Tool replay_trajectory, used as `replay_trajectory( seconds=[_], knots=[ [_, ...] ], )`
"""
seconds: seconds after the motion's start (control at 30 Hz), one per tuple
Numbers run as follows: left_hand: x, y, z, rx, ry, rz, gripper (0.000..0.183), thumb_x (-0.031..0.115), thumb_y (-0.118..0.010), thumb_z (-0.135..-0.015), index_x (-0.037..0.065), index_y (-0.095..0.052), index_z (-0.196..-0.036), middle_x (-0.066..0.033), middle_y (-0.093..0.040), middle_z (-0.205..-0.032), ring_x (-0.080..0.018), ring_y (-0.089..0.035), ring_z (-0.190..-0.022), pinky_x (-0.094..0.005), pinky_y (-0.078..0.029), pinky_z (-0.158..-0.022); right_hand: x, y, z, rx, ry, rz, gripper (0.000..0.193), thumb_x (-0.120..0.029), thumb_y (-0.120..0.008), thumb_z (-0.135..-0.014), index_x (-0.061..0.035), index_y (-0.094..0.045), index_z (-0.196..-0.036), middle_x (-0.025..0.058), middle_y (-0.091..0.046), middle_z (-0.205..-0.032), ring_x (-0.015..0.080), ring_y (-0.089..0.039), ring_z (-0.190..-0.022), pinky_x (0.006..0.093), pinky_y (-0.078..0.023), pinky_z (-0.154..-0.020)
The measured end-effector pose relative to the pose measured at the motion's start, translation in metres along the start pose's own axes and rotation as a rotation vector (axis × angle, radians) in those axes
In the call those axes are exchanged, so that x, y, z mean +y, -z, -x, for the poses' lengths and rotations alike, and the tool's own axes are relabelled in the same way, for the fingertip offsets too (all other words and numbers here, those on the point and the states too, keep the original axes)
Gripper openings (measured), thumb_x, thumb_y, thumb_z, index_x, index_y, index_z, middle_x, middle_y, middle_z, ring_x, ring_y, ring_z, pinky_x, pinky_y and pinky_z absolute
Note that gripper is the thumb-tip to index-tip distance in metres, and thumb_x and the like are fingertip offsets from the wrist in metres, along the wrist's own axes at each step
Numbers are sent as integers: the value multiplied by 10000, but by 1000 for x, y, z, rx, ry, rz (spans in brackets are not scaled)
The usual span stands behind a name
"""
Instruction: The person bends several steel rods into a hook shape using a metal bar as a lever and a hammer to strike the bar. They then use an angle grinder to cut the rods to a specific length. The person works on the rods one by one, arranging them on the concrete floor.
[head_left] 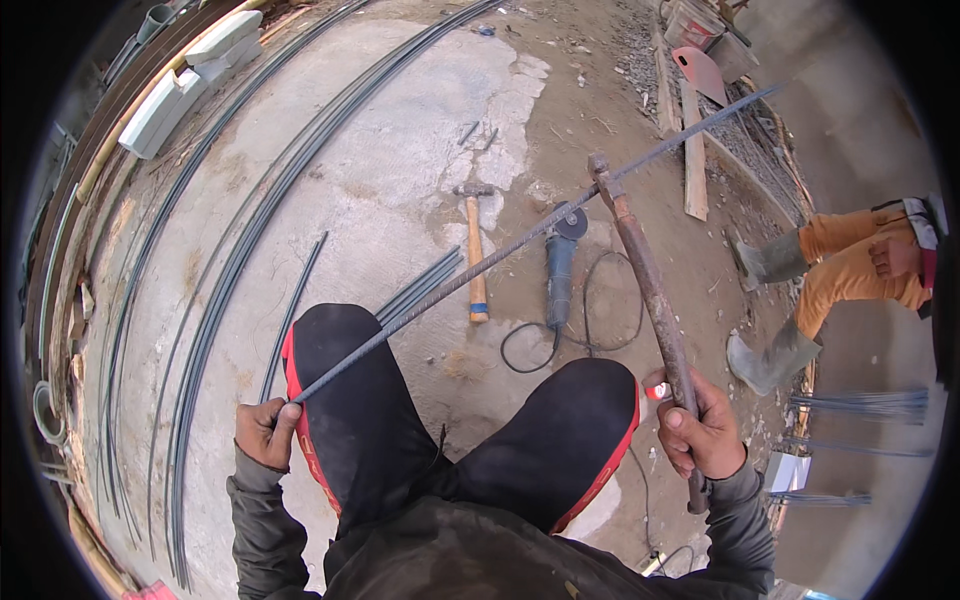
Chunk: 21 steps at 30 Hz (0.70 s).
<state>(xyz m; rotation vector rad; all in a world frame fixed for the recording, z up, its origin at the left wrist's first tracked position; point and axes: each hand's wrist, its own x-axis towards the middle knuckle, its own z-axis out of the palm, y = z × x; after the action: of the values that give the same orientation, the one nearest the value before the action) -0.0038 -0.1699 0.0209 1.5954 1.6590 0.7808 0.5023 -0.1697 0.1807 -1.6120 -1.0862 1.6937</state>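
My left hand (266, 434) is closed on the near end of a ribbed steel rebar (480, 266), beside my left knee. The rebar slants up and away to the far right, over several short cut rods (420, 285) and a wooden-handled hammer (476, 262). In my right hand (708, 428) is the lower part of a rusty rebar bending bar (652, 290), tilted up and left. Its headed far end meets the rebar; whether the rebar sits in the head is hard to see. An angle grinder (560, 270) with its cord lies on the ground between them.
Long rebars (245, 215) curve along the left side. White blocks (165, 112) rest at the far left. A person in orange trousers (850, 250) and grey boots stands at the right. Boards (694, 150), a pink scoop-like piece (700, 74) and a bucket (690, 25) lie far right.
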Motion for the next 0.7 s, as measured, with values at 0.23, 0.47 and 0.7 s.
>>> replay_trajectory(
  seconds=[0.23, 0.47, 0.7],
  knots=[
    [-17, 43, -1, -302, 112, 90, 638, 404, -597, -1052, 39, -423, -558, 33, -299, -503, -78, -270, -499, -349, -215, -463, -26, 42, 6, -61, -86, 107, 444, -302, -628, -1022, 23, -530, -1307, -32, -434, -599, 65, -409, -446, 252, -369, -411],
    [-23, 25, -1, -325, 148, 93, 649, 447, -595, -1040, 27, -442, -570, 15, -315, -501, -87, -300, -506, -357, -245, -468, 4, 7, -2, -14, -54, -85, 435, -314, -599, -1045, 27, -502, -1297, -31, -431, -606, 60, -390, -426, 248, -325, -386],
    [-13, 19, 14, -119, 31, -82, 650, 444, -625, -1022, -12, -472, -586, -67, -314, -486, -138, -303, -476, -381, -260, -465, 4, -4, -2, 9, -115, -99, 421, -305, -589, -1051, 27, -511, -1297, -31, -434, -601, 55, -394, -426, 241, -316, -400]
  ],
)
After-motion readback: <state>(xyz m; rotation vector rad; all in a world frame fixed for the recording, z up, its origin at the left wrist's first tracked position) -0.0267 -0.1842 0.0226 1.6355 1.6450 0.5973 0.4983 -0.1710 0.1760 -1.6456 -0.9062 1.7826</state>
